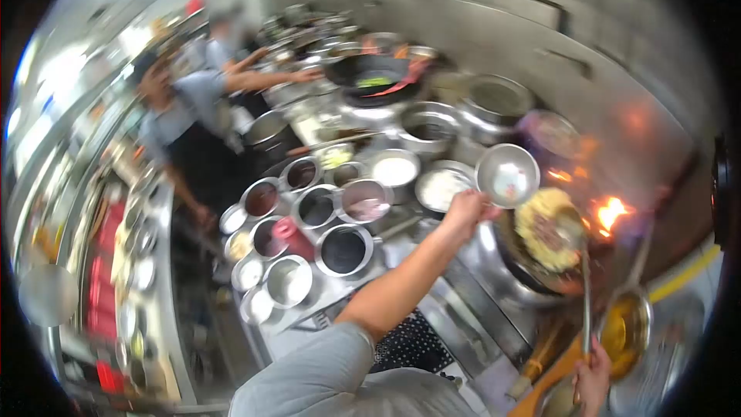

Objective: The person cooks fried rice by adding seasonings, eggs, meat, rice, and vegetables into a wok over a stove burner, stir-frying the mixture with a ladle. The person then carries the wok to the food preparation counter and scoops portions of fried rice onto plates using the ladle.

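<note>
My left hand grips the rim of a small round metal bowl, tilted beside the wok, with a few small bits inside it. Just to the right and below, a wok sits on the stove with a yellow, egg-like mass in it, darker pieces in its middle. My right hand is closed around the long handle of a ladle. The ladle's head reaches into the yellow food and is partly blurred. Open flames rise at the wok's right side.
Several metal pots of sauces and seasonings crowd the counter to the left. A bowl of white food stands near my left hand. A pan of yellow liquid lies at the right. A co-worker reaches toward another wok.
</note>
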`<state>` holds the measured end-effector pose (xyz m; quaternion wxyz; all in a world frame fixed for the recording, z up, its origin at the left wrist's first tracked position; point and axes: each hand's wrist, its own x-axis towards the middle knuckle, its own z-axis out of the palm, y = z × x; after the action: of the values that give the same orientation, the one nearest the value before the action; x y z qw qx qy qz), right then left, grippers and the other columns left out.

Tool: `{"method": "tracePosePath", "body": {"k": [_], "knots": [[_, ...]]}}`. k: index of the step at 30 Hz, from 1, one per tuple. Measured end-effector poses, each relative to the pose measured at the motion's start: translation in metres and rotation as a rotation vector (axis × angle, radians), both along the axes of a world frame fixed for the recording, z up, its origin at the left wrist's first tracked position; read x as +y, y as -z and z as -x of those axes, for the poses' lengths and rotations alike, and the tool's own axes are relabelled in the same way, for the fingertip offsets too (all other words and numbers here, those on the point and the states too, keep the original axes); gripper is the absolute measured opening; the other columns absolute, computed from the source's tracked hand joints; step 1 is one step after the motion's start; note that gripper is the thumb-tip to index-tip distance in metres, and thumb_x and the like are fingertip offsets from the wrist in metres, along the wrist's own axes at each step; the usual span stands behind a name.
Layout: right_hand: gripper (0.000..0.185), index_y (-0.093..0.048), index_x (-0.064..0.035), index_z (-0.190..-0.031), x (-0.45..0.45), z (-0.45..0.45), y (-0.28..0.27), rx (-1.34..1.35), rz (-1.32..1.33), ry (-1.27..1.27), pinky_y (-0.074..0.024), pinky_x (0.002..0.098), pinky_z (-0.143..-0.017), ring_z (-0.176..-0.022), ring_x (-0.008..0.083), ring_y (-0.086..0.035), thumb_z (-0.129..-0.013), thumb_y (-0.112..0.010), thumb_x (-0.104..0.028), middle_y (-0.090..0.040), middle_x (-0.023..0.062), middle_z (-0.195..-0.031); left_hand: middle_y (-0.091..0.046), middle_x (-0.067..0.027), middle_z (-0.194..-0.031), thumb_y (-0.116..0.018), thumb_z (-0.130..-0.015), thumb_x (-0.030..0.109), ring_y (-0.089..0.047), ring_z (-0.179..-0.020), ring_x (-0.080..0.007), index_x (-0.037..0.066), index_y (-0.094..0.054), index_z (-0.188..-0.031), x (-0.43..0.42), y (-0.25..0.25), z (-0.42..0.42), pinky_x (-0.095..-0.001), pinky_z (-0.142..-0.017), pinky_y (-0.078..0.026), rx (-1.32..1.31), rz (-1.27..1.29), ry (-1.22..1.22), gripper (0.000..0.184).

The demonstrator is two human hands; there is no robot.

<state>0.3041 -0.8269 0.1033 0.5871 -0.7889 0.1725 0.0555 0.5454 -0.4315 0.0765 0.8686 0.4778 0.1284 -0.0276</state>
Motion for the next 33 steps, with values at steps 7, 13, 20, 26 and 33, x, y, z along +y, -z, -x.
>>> {"method": "tracePosePath", "body": {"k": [7, 13, 20, 26, 33], "knots": [[0.056, -0.042, -0.0063, -0.136, 0.047, -0.069, 0.014, 0.015, 0.016, -0.167, -0.0371, 0.0203, -0.038, -0.050, 0.0076, -0.047, -0.081, -0.050, 0.002, -0.053, 0.0012, -0.077, -0.064, -0.0133, -0.081, -0.059, -0.085, 0.005, -0.068, -0.074, -0.0228, 0.001, -0.052, -0.091, 0.254, -0.011, 0.234, -0.0260, -0.060, -0.056, -0.033, -0.118, -0.674, 0.011], [0.030, -0.048, -0.0060, -0.123, 0.030, -0.043, -0.031, 0.275, 0.233, -0.313, -0.0450, 0.0257, -0.046, -0.055, 0.0135, -0.052, -0.094, -0.048, -0.015, -0.056, 0.0042, -0.082, -0.062, -0.0120, -0.077, -0.053, -0.081, -0.002, -0.065, -0.065, -0.0188, -0.003, -0.055, -0.083, 0.391, 0.091, 0.552, -0.0260, -0.056, -0.056, 0.285, -0.206, -1.537, 0.003], [0.052, -0.043, -0.0058, -0.136, 0.024, -0.116, 0.036, -0.058, -0.007, -0.201, -0.0344, 0.0199, -0.038, -0.046, 0.0064, -0.044, -0.085, -0.050, -0.004, -0.051, -0.0005, -0.066, -0.061, -0.0148, -0.088, -0.053, -0.084, 0.001, -0.065, -0.067, -0.0216, -0.006, -0.054, -0.093, 0.472, 0.140, 0.724, -0.0257, -0.053, -0.055, 0.473, -0.074, -1.849, 0.011], [0.051, -0.047, -0.0037, -0.131, 0.056, -0.045, -0.013, -0.019, -0.019, -0.082, -0.0393, 0.0203, -0.038, -0.046, 0.0076, -0.049, -0.080, -0.052, -0.002, -0.053, -0.0009, -0.066, -0.063, -0.0155, -0.097, -0.050, -0.092, 0.011, -0.065, -0.085, -0.0220, -0.010, -0.053, -0.105, 0.585, 0.201, 0.790, -0.0272, -0.077, -0.057, 0.202, 0.052, -1.669, 0.025], [0.050, -0.056, -0.0080, -0.125, 0.095, -0.052, -0.015, -0.075, 0.146, -0.222, -0.0383, 0.0247, -0.041, -0.048, 0.0072, -0.048, -0.075, -0.056, 0.000, -0.052, -0.0022, -0.064, -0.061, -0.0077, -0.109, -0.054, -0.092, 0.035, -0.058, -0.089, -0.0163, 0.001, -0.059, -0.118, 0.322, 0.044, 0.521, -0.0290, -0.078, -0.047, 0.007, -0.653, -0.788, 0.043]]}}
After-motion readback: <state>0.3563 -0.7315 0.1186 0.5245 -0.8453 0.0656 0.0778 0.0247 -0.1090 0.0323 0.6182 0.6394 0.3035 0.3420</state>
